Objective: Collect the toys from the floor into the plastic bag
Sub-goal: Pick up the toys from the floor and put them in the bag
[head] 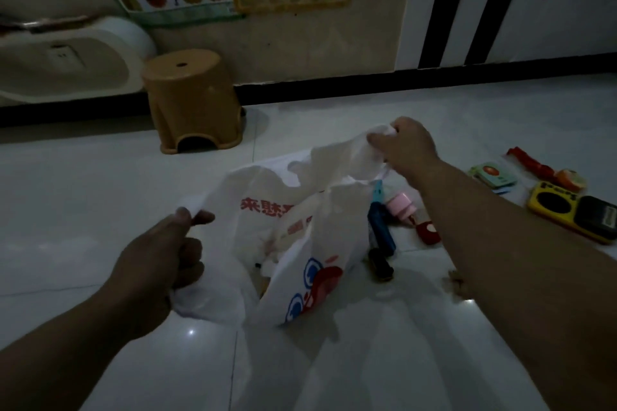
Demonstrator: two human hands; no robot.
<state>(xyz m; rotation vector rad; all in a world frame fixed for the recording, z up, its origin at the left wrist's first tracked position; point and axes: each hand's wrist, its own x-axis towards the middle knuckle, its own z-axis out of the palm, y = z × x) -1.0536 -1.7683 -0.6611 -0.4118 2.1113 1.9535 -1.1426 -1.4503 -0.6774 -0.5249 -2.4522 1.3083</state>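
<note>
**Both hands gripping bag over floor**

Left hand [160,253] is pinching one edge of the white plastic bag [287,243], right hand [404,143] is clutching the other handle, bag hanging spread between them above the tiled floor [100,197]. Toys are lying right of it: blue toy [380,227], pink toy [400,208], yellow toy radio [574,213], cards [494,175]

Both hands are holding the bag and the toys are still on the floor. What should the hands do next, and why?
Probably pull the white plastic bag wider open. The left hand and right hand each pinch an edge, but its mouth looks crumpled. The blue toy and pink toy lie right beside it, so they could go in first.
</note>
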